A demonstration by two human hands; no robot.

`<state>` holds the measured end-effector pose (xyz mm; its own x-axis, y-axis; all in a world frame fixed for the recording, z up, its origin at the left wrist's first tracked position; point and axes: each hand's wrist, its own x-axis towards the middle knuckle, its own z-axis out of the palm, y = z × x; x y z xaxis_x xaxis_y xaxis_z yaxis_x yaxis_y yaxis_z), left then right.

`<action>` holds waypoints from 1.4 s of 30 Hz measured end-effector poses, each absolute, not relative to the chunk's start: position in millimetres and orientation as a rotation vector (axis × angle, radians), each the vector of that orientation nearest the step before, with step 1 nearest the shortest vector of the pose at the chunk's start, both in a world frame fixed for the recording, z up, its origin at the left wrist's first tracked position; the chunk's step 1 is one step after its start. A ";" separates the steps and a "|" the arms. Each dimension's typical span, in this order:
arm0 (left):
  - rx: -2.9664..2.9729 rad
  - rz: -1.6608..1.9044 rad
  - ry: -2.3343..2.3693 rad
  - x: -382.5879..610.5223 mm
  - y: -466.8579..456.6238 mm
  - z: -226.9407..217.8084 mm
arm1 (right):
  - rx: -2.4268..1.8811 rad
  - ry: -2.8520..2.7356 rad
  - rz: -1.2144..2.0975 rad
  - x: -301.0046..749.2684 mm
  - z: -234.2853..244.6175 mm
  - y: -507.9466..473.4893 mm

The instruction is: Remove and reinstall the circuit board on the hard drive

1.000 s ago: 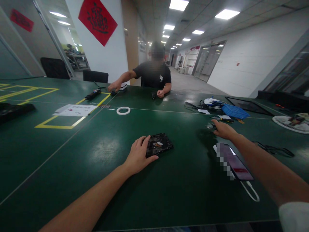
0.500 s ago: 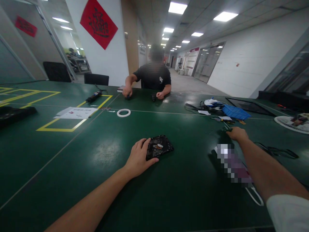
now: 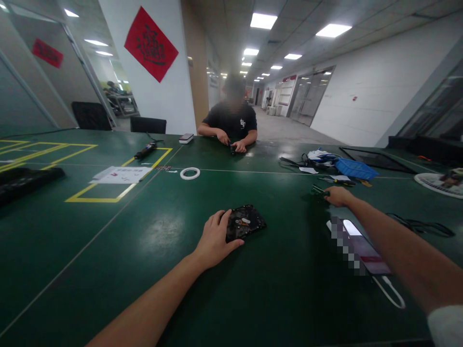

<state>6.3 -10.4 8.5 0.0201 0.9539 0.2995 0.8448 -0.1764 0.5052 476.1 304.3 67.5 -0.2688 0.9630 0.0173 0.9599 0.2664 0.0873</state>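
Observation:
My left hand (image 3: 217,241) grips the left end of a flat black device (image 3: 249,221), fingers over its far edge and thumb along the near side. Small white and orange parts show on the device's top, and it lies on the green table (image 3: 282,289). Off to the right, my right hand (image 3: 340,196) is closed round a slim tool with metal tips (image 3: 319,191), which points left just above the table. Its exact kind is too small to make out. Below my right forearm lies a phone (image 3: 367,248), screen lit, with a white cable loop (image 3: 392,294).
A white ring of tape (image 3: 190,173) and printed papers (image 3: 121,175) lie to the left. Behind my right hand are a blue tray (image 3: 356,168) and several tools. Opposite, a person (image 3: 231,123) handles a small dark object. Black cable (image 3: 421,224) lies far right.
My right hand has moved left with the tool, away from the loose tools. My left hand stays on the device. The person opposite has brought both hands together.

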 end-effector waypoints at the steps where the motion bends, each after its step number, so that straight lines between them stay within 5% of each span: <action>1: 2.103 0.870 1.882 5.8 -10.2 8.5 | 1.874 2.431 0.080 472.1 70.6 298.6; 15: 2.178 0.699 1.721 -41.3 -9.4 19.0 | 1.904 2.278 -0.203 357.6 76.0 240.2; 27: 2.179 0.613 1.685 -49.2 -10.5 24.8 | 2.025 2.410 -0.034 312.9 45.5 234.5; 38: 2.203 0.725 1.797 -33.4 -8.2 11.7 | 1.689 2.686 -0.070 334.0 54.8 221.6; 42: 2.199 0.752 1.820 -32.4 -4.4 6.3 | 1.921 2.783 0.128 343.7 44.0 195.8</action>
<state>-32.4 -4.4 6.3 0.1178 0.9584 0.2601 0.8625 -0.2286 0.4515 343.7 195.8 44.0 -0.3355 0.9109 0.2401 0.9292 0.3620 -0.0751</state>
